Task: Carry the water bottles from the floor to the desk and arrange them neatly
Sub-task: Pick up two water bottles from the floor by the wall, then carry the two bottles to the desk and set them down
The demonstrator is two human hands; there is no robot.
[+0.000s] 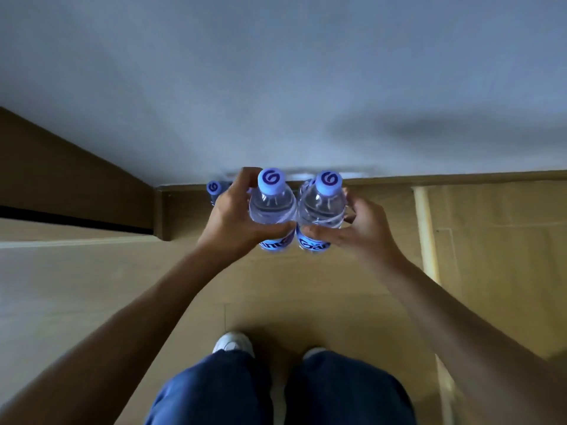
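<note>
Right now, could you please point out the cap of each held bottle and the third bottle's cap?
left bottle cap point(271, 178), head view, top face with logo.
right bottle cap point(328, 180), head view, top face.
third bottle cap point(214, 187), head view, top, behind left hand.

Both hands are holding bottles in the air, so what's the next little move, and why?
Probably set them down on the desk ahead. The left hand and right hand each grip a bottle over the floor, beside another bottle at the desk's near edge.

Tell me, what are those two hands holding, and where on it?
Each grips a water bottle around its upper body, below the cap: left hand the left bottle, right hand the right bottle.
</note>
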